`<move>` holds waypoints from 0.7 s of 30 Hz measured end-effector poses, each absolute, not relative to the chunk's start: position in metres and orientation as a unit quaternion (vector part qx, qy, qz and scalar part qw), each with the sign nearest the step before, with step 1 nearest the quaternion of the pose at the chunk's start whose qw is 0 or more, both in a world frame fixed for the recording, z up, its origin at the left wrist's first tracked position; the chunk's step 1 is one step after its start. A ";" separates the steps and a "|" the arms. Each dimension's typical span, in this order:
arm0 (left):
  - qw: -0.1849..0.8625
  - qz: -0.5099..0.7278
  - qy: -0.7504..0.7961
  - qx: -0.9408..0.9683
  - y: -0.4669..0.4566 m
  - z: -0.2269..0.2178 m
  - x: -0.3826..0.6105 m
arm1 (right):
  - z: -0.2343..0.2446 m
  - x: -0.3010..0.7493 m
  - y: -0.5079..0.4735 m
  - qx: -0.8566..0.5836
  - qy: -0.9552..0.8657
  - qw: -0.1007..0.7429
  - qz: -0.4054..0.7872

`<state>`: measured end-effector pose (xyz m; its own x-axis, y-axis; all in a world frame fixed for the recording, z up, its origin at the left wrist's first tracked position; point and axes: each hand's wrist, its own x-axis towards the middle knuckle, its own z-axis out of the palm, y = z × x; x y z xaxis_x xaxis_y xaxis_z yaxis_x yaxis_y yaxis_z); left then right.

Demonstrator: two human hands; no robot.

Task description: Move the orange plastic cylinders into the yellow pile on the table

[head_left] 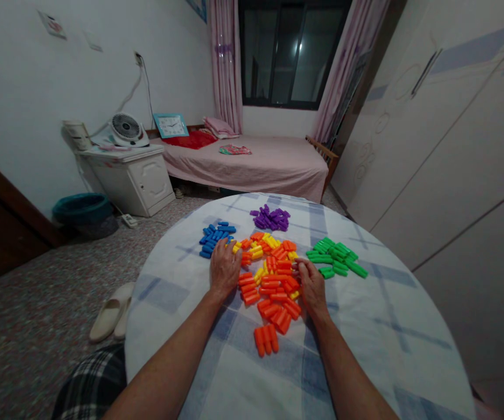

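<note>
A mixed heap of short, rounded orange plastic pieces [273,286] and yellow pieces [256,252] lies between my hands. My left hand [224,268] rests at the heap's left edge, fingers stretched over a few yellow and orange pieces, just beside the blue pieces [210,238]. On the opposite edge, my right hand [312,284] reaches in with loosely bent fingers that touch or nearly touch orange pieces. Nothing shows clearly held in either hand. Green pieces [335,255] form a pile beyond my right hand, and purple pieces [271,217] lie at the far side.
Everything lies on a round table with a checked white and blue cloth [378,350]. Past it stand a bed [273,157], a white cabinet [147,181] with a fan [126,128], and a bin [81,210]. Slippers [107,318] are on the floor at left.
</note>
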<state>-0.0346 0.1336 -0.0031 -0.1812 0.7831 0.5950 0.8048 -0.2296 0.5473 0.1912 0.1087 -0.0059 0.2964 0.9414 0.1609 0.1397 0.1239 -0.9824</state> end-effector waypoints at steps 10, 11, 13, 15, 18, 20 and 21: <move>-0.180 -0.398 -0.501 -0.747 0.122 0.001 -0.020 | -0.001 0.191 0.106 -0.599 -0.539 0.517 0.288; -0.173 -0.391 -0.489 -0.760 0.120 0.001 -0.018 | -0.001 0.192 0.106 -0.600 -0.546 0.511 0.282; -0.152 -0.383 -0.478 -0.776 0.118 0.000 -0.015 | -0.003 0.192 0.107 -0.603 -0.559 0.500 0.270; -0.144 -0.383 -0.474 -0.780 0.118 -0.001 -0.014 | -0.004 0.193 0.108 -0.607 -0.569 0.490 0.260; -0.143 -0.387 -0.471 -0.779 0.118 -0.002 -0.014 | -0.005 0.193 0.108 -0.608 -0.579 0.481 0.254; -0.141 -0.386 -0.473 -0.779 0.118 -0.002 -0.015 | -0.004 0.193 0.107 -0.607 -0.583 0.478 0.252; -0.139 -0.385 -0.474 -0.780 0.118 -0.002 -0.015 | -0.003 0.193 0.107 -0.606 -0.584 0.477 0.252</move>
